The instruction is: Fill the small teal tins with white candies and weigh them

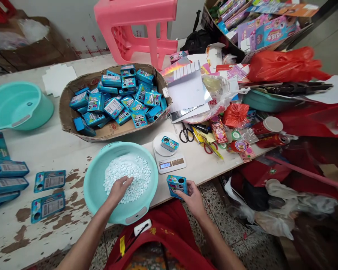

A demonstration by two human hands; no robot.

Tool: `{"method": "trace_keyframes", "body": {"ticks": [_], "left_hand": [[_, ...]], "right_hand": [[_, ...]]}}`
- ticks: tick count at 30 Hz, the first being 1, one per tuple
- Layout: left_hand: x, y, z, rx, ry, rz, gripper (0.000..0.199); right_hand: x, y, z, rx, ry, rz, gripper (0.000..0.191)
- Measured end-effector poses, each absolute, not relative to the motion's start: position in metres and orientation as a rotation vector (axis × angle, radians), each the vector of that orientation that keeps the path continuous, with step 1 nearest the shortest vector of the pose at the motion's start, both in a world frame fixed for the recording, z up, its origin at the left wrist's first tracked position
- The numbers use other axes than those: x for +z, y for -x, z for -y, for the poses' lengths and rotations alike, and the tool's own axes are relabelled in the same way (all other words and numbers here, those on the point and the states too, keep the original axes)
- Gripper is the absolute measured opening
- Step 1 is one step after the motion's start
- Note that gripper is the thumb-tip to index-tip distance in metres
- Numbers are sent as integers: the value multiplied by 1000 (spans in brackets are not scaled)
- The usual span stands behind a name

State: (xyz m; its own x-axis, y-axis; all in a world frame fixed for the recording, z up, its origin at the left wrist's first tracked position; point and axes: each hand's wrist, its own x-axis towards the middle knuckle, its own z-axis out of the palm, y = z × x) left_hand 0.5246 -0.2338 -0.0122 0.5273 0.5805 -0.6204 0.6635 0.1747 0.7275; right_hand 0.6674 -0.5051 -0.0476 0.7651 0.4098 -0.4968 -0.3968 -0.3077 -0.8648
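Note:
My left hand (119, 190) is down in a turquoise basin (90, 187), its curled fingers closed at the heap of small white candies (142, 180). Most of what lies under those fingers is hidden. At the table's front edge, my right hand (193, 198) grips a blue candy box (177, 185), upright with a dark round spot on its top. Just beyond it stands a white digital scale (173, 164) with a lit display. Another blue box (169, 143) lies on the scale's round plate.
A cut-down carton (112, 132) full of blue boxes stands behind the basin. Flattened blue boxes (48, 207) and a second turquoise basin (39, 108) are at left. Black scissors (186, 133), papers (187, 90) and bags crowd the right. A pink stool (135, 11) stands behind.

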Motion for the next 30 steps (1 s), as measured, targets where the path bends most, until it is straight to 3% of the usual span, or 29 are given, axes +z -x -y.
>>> {"method": "trace_keyframes", "body": {"ticks": [8,17,25,30], "left_hand": [[17,-583,229,-84,-1169,-919,35],[24,-729,224,95,-1828,-587,16],[15,-745,226,103,-2038,-620,20],[13,-738,221,161,-1730,-624,18]], "right_hand": [[-51,-674,514,755,1706,-10,44],[-58,-687,520,740,1676,-52,44],[-68,-696,529,714,1684,-102,45],[-60,-701,522,703,1706,-87,44]]}}
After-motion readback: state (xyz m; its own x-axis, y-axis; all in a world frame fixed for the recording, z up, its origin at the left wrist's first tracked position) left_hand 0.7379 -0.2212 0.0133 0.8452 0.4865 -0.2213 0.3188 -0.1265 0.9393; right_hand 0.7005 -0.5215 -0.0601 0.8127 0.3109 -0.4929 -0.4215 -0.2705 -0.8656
